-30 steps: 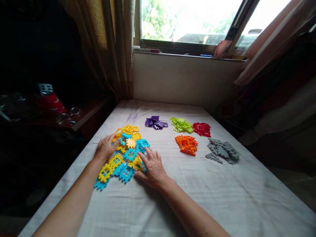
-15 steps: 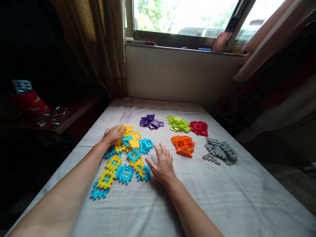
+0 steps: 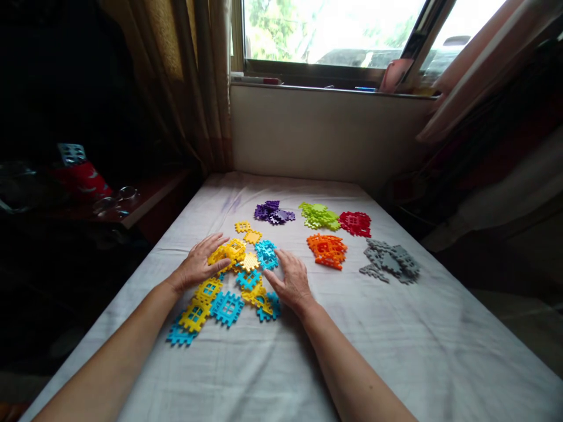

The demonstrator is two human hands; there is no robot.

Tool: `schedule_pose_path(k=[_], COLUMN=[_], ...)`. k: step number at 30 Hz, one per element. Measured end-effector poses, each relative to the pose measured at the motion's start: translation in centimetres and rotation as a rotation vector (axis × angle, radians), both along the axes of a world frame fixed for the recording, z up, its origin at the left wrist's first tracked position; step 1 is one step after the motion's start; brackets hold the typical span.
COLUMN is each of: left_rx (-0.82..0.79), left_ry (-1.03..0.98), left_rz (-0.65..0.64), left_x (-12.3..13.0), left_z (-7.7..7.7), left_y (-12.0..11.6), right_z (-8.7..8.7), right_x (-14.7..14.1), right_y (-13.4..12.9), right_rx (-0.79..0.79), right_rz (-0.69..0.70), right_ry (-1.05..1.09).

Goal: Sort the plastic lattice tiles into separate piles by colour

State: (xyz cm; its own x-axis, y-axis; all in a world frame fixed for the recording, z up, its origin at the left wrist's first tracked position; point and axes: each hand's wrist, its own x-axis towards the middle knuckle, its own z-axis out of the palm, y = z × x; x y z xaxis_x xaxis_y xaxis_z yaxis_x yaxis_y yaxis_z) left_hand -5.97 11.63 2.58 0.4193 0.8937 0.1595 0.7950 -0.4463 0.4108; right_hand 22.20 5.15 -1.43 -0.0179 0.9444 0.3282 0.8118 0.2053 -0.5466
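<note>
Yellow and blue interlocking plastic tiles with notched edges lie mixed on the sheet in front of me. My left hand (image 3: 202, 262) rests at the left side of the heap, thumb and fingers apart around some yellow tiles (image 3: 233, 251). On the opposite side, my right hand (image 3: 292, 282) is open, its fingertips beside a stack of blue tiles (image 3: 266, 254). Nearer to me are a blue window tile (image 3: 227, 309) and a yellow window tile (image 3: 194, 316) that overlaps another blue one. Neither hand lifts anything that I can see.
Single-colour piles lie farther off: purple (image 3: 273, 213), lime green (image 3: 319, 216), red (image 3: 355, 223), orange (image 3: 327, 251) and grey (image 3: 391, 261). At the left, a dark side table (image 3: 149, 202) holds eyeglasses (image 3: 116, 202) and a red pouch (image 3: 85, 180).
My left hand has come nearer and slightly right, bunching yellow tiles closer to the middle. Two yellow tiles now show separately behind it. My right hand has shifted only slightly; the view has turned a little left.
</note>
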Motion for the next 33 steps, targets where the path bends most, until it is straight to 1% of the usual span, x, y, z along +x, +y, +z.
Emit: schedule_pose_path(k=[3,6,8,11,14,16,21,23,24,26,29,31,33], left_rx=[0.028,0.060,0.100,0.191,0.278,0.330,0.420,0.419,0.409,0.364,0.276,0.247,0.247], left_ry=[0.072,0.156,0.175,0.135,0.062,0.019,-0.115,-0.175,-0.204,-0.273,-0.429,-0.507,-0.536], left_rz=[0.008,-0.024,-0.035,-0.028,-0.044,-0.065,-0.077,-0.086,-0.084,-0.045,0.128,0.225,0.274], left_x=[-2.4,-3.8,-3.8,-2.5,-0.9,-0.2,0.1,0.1,0.3,0.7,1.7,2.1,1.8], left_z=[-0.8,-2.3,-3.4,-4.5,-4.8,-4.7,-4.1,-4.0,-4.0,-4.0,-4.1,-4.1,-4.2], left_y=[-3.3,-6.8,-8.7,-10.3,-10.6,-10.6,-10.7,-10.7,-10.6,-10.1,-8.7,-7.8,-7.1], right_z=[0.5,1.5,2.2,3.0,3.1,2.7,0.7,0.4,0.4,1.2,3.1,4.3,4.7], right_x=[0.5,0.6,0.1,-1.2,-2.5,-2.8,-2.6,-2.6,-2.7,-3.3,-4.5,-5.2,-5.6], right_y=[-1.4,-4.0,-5.6,-6.8,-6.5,-6.1,-5.9,-5.8,-5.5,-4.4,-1.9,-0.5,-0.2], right_rx=[0.026,-0.005,-0.044,-0.085,-0.083,-0.051,0.097,0.155,0.176,0.192,0.159,0.132,0.135], right_rz=[0.079,0.227,0.278,0.278,0.259,0.251,0.233,0.211,0.189,0.133,0.053,0.005,-0.014], right_ry=[-0.003,-0.087,-0.166,-0.248,-0.263,-0.237,-0.077,0.009,0.052,0.118,0.141,0.126,0.099])
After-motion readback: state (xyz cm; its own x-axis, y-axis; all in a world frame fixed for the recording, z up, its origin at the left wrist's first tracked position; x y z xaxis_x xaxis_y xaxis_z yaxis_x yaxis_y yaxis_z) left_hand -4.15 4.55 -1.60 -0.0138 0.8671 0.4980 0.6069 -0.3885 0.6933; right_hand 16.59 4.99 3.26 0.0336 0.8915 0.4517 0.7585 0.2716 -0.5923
